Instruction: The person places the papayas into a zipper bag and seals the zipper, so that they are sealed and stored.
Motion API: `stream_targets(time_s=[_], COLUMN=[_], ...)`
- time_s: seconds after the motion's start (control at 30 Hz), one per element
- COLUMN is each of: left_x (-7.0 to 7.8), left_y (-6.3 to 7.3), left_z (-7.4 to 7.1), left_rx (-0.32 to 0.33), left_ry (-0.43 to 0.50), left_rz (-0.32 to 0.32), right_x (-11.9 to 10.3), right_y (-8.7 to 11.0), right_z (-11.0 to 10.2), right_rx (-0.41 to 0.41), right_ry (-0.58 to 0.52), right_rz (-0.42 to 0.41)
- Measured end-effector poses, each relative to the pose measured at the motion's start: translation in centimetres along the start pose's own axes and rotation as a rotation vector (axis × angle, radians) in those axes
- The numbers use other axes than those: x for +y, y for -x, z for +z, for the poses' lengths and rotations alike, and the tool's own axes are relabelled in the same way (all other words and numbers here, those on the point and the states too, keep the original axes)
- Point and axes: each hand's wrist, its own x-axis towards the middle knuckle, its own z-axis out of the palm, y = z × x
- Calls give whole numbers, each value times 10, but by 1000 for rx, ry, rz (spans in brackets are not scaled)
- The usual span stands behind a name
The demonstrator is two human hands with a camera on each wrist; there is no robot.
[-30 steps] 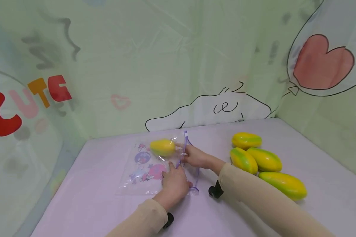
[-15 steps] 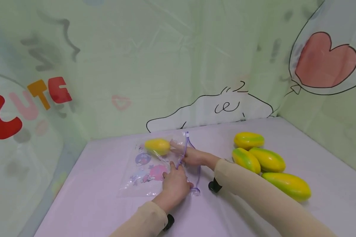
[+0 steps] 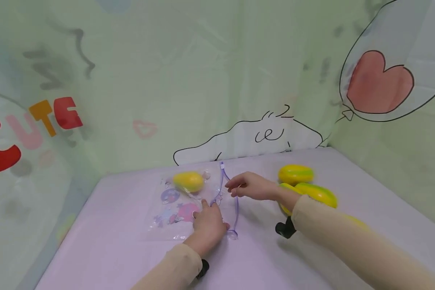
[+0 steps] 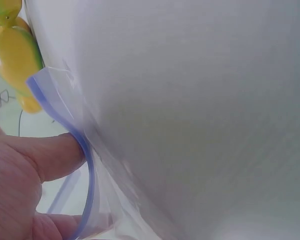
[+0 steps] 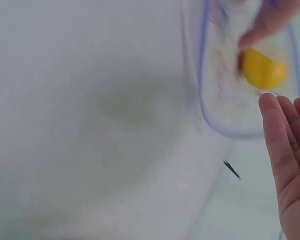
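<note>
A clear zip bag (image 3: pixel 181 231) with printed pictures and a purple zip edge lies on the table, its mouth gaping to the right. Inside, toward the back, sits one yellow papaya (image 3: pixel 188 181). My left hand (image 3: pixel 207 225) holds the bag at its mouth; in the left wrist view the thumb (image 4: pixel 60 152) lies against the purple strip. Some of its fingers are hidden. Just outside the mouth, above the table, my right hand (image 3: pixel 253 186) has loosely bent fingers and nothing in them. The right wrist view shows its fingers (image 5: pixel 277 135) apart from the blurred bag.
Several yellow-green papayas (image 3: pixel 317 194) lie at the right of the table (image 3: pixel 105 225), partly covered by the right sleeve (image 3: pixel 340 229). A printed curtain (image 3: pixel 188 80) stands behind the table and along both sides.
My right hand has come out of the bag to the right and let go of the papaya, which now lies slightly farther left inside. The left hand stays at the mouth.
</note>
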Motion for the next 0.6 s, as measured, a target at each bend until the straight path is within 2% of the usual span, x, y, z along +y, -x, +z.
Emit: stream_targets(time_s=[0.2,0.33,0.47,0.6], left_x=[-9,-16,-23,-27], left_y=[-4,-3,-2,-2], left_z=[-5,-11,-15,-17], left_rx=[26,41,43,45], left_ry=[-1,-15,-13,-22], left_rz=[-11,-14,-20,-19], right_x=[8,22,41,63], right_y=[58,99,135,167], right_z=[-53,-83,-97,-95], right_rx=[126,224,295,323], right_ry=[-17,36,74,85], right_rz=[-28,35,99,129])
